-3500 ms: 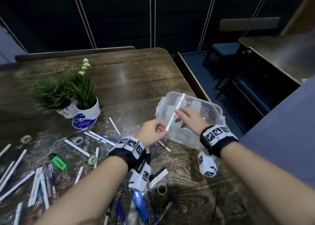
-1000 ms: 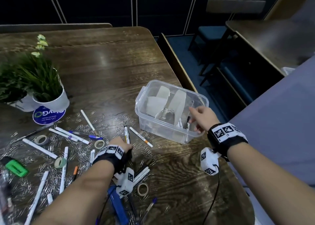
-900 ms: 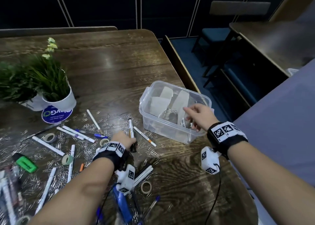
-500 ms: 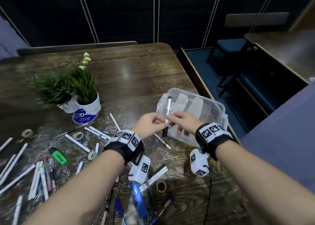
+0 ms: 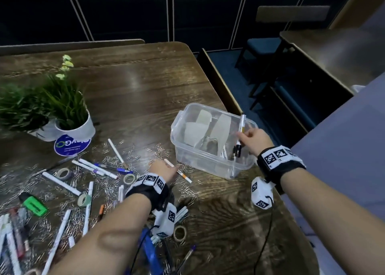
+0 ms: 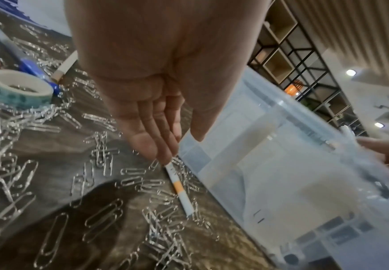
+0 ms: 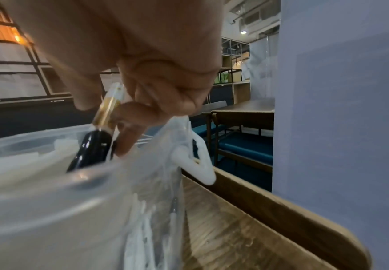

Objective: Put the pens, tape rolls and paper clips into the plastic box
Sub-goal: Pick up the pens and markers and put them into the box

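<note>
Right hand (image 5: 254, 141) pinches a black-capped pen (image 5: 239, 137) over the plastic box (image 5: 210, 162) at frame centre-right, cap end (black) dipping inside. Left hand (image 5: 162, 169), fingers straight, touches an orange-banded pen (image 5: 180, 172) lying among paper clips (image 5: 116, 191) just left of the box.

A clear box (image 5: 210, 160) is seen near the right edge of a wooden bench (image 5: 135, 91). A black-capped pen (image 5: 239, 137) is pinched in the right hand (image 5: 255, 140) and held steeply tilted over the box's right end, cap down. The left hand (image 5: 161, 169) is laid on a white pen (image 5: 181, 171) with an orange band, just left of the box. Paper clips (image 5: 112, 162), tape rolls (image 5: 129, 177), more pens and a green highlighter (image 5: 34, 204) are scattered across the bench beside two potted plants (image 5: 62, 108).
</note>
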`<action>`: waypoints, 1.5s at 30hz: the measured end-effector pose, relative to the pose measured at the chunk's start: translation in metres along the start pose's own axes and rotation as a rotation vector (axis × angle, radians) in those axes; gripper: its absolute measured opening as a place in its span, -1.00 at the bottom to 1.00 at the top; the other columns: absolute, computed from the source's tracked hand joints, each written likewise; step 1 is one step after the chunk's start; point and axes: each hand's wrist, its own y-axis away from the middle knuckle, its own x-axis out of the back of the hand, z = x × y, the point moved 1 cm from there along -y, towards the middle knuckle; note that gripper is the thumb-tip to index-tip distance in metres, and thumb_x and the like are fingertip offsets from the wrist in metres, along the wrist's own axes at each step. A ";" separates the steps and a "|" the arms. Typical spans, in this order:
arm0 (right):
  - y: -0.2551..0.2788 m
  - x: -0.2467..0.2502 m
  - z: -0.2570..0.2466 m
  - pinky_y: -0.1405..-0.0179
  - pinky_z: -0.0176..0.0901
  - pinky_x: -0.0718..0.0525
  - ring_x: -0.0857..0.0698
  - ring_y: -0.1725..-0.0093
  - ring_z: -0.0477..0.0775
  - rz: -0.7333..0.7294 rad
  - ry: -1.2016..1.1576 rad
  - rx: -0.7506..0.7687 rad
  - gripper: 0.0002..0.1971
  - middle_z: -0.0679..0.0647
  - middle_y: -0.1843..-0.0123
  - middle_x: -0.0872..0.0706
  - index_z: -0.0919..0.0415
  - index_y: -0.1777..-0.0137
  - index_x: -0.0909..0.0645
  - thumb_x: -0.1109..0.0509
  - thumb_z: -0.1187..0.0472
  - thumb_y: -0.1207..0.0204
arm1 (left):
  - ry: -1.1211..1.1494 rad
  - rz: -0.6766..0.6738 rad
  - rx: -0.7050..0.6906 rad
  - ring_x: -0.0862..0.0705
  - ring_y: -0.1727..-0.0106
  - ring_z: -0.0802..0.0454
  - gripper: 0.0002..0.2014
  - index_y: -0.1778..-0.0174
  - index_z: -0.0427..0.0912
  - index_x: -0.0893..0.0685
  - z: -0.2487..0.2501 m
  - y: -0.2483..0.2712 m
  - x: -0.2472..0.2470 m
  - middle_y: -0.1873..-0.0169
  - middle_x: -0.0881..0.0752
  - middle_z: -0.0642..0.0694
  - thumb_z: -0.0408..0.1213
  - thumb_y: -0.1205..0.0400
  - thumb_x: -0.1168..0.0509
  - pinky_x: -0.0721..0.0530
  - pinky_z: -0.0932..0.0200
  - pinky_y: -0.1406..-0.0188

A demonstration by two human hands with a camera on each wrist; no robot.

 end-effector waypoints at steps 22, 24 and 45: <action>0.000 -0.001 0.004 0.32 -0.16 -0.46 -0.56 0.25 -0.11 0.079 -0.027 0.155 -0.68 -0.05 0.16 -0.59 0.04 0.00 -0.63 -0.38 -0.20 -0.54 | 0.119 -0.091 0.148 -0.65 0.53 -0.13 -0.74 0.40 -0.32 -0.70 -0.020 -0.037 -0.025 0.54 -0.71 -0.24 -0.16 -0.30 -0.48 -0.73 -0.09 0.44; 0.008 -0.009 -0.018 0.24 -0.16 -0.55 -0.58 0.27 -0.08 0.030 -0.209 0.244 -0.74 -0.02 0.21 -0.64 0.03 0.04 -0.64 -0.45 -0.15 -0.50 | 0.167 -0.122 0.086 -0.60 0.64 0.00 -0.77 0.40 -0.26 -0.65 -0.014 -0.016 -0.001 0.57 -0.70 -0.16 -0.23 -0.50 -0.44 -0.62 0.18 0.64; 0.055 -0.003 -0.043 0.63 -0.26 -0.49 -0.54 0.56 0.02 0.032 -0.278 0.097 -0.58 0.13 0.32 -0.73 0.35 0.23 -0.58 -0.24 -0.02 -0.68 | 0.036 -0.130 -0.252 -0.69 0.26 0.06 -0.81 0.09 -0.17 -0.66 -0.023 0.072 0.014 0.19 -0.78 -0.11 -0.24 -0.48 -0.50 -0.72 0.10 0.11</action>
